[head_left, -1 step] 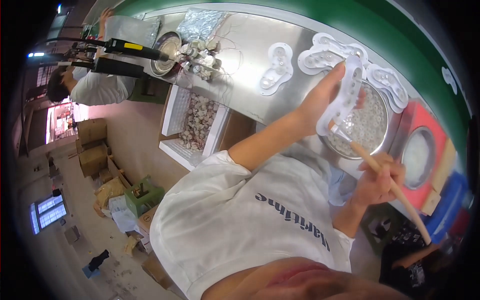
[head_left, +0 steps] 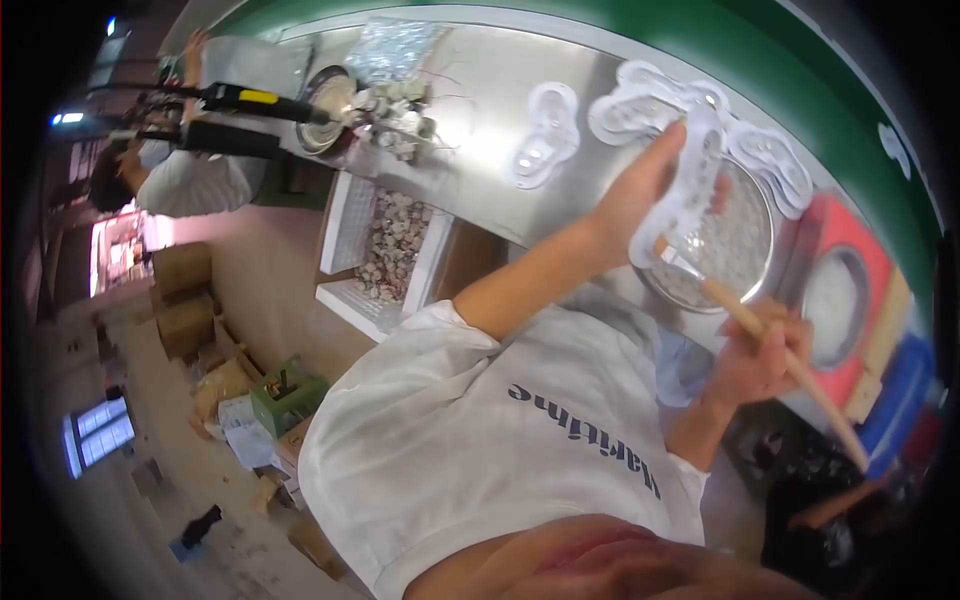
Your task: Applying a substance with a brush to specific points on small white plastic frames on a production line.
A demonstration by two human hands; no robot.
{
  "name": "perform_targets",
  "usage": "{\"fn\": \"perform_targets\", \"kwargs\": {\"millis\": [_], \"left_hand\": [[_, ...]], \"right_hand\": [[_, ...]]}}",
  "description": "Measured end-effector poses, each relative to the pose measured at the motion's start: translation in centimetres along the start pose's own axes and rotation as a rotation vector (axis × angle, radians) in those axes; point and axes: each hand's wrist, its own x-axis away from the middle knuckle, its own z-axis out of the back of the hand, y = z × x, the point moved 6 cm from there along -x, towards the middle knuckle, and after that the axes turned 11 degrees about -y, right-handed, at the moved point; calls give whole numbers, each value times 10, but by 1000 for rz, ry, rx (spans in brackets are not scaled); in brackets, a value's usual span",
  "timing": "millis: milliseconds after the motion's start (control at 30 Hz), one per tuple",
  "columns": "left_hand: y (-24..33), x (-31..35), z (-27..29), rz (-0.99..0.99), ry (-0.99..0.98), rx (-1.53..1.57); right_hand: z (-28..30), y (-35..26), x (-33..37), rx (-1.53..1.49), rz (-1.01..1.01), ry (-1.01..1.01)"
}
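My left hand [head_left: 640,190] is closed on the edge of a translucent white insole-shaped plastic piece [head_left: 690,190], which is held up on its side and bears a row of small round parts. In my right hand [head_left: 765,352] is the wooden handle of a flat brush [head_left: 826,415]. Its bristle end is at the lower end of the insole; blur hides whether they touch. Beneath the insole stands a steel bowl [head_left: 771,245] of small whitish ring-like pieces [head_left: 742,255]. Several similar insoles [head_left: 545,135] lie on the metal table, some overlapping behind the bowl.
Right of the bowl, a red block [head_left: 822,225] surrounds a steel dish [head_left: 866,300] of white material, beside a wooden strip [head_left: 880,345] and a blue object [head_left: 897,410]. Wired parts [head_left: 395,120] lie on the table's left. A foam-lined box [head_left: 342,225] stands below. Another person [head_left: 205,185] works far left.
The view has shifted slightly and become blurrier. Both hands keep their holds on the insole and the brush, with almost no visible movement.
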Motion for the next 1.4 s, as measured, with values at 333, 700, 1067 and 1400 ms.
{"fn": "perform_targets", "kwargs": {"millis": [333, 700, 1067, 1400], "left_hand": [[-16, 2, -5, 117, -20, -47], [-33, 15, -15, 173, -16, -150], [-43, 10, -15, 208, -20, -159], [-65, -12, -18, 259, 0, -36]], "right_hand": [[121, -32, 19, 484, 211, 536], [143, -13, 3, 633, -92, 500], [157, -22, 6, 683, 51, 603], [140, -57, 11, 349, 252, 556]]}}
